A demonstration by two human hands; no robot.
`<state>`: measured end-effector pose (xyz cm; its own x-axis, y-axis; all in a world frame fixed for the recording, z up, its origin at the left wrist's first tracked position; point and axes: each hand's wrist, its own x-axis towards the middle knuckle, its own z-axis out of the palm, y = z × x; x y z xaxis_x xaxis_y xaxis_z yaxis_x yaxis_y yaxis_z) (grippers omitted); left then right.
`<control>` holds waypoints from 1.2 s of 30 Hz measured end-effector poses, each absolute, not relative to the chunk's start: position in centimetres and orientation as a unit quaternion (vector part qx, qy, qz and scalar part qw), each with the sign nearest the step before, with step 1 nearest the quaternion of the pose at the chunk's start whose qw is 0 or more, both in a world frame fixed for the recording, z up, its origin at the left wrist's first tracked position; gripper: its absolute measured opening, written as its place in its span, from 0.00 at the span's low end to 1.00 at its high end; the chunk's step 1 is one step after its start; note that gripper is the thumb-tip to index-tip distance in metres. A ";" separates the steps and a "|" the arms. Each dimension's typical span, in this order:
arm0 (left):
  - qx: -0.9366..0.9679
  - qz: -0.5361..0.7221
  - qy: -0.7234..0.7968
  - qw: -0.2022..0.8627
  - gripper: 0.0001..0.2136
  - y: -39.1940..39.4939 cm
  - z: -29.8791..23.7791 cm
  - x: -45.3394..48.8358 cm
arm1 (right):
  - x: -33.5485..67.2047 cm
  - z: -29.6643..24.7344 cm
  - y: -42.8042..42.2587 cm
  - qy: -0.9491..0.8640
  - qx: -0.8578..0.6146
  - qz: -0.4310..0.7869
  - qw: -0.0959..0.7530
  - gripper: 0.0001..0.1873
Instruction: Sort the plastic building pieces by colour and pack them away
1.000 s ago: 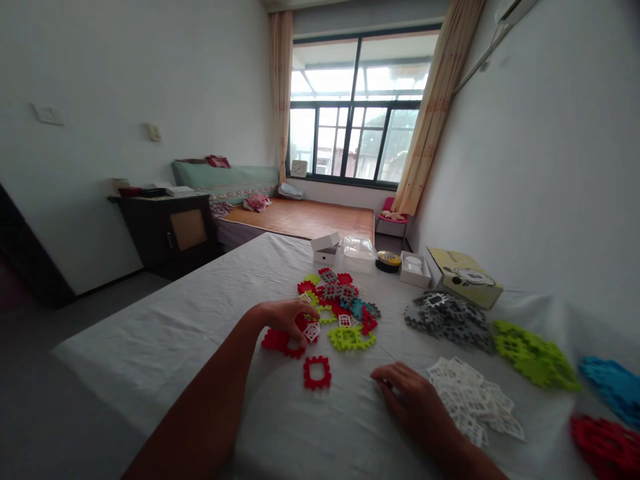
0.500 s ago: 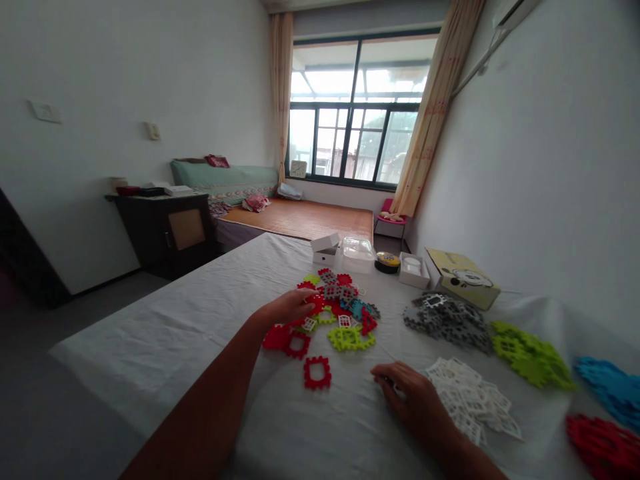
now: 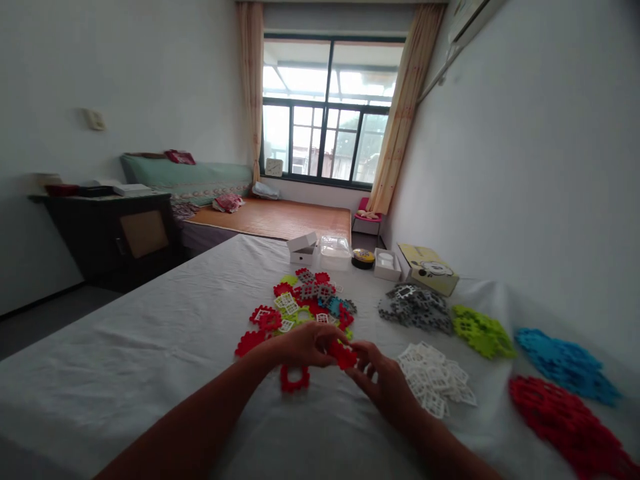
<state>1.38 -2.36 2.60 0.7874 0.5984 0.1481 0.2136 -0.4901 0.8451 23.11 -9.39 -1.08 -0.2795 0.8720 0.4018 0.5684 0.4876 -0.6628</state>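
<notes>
Head view: gripping one red interlocking tile [image 3: 343, 354] with fingers of both left hand [image 3: 307, 345] and right hand [image 3: 383, 380], just above worktop [image 3: 175, 347], at 6 o'clock from mixed tile pile [image 3: 310, 300]. Probably mid-handover; calls for firm pinch before release.

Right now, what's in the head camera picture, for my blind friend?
A left hand and right hand pinch one red notched plastic tile over a white-clothed table. Behind lie mixed coloured tiles; to the right, sorted piles.
</notes>
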 end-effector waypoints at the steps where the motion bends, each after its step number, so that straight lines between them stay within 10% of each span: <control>1: 0.838 0.216 0.246 0.437 0.18 -2.6 2.5 1.7 | 23.0 -0.8 -9.5 -0.774 -0.466 0.196 0.382 0.14; 13: 0.806 0.288 0.328 0.399 0.15 1.0 1.7 -0.7 | 42.9 3.3 -11.5 -0.602 -0.699 0.035 0.386 0.22; 20: 0.805 0.307 0.352 0.366 0.16 1.0 2.5 -0.7 | 57.3 0.9 -14.4 -0.513 -0.823 0.007 0.246 0.25; 30: 0.751 0.169 0.633 0.083 0.17 4.0 3.2 -8.4 | 41.3 2.6 -11.3 -0.723 -0.655 -0.049 0.217 0.18; 36: 0.746 0.081 0.651 0.114 0.26 3.7 2.8 -10.6 | 28.7 2.1 -10.1 -0.822 -0.545 -0.008 0.163 0.13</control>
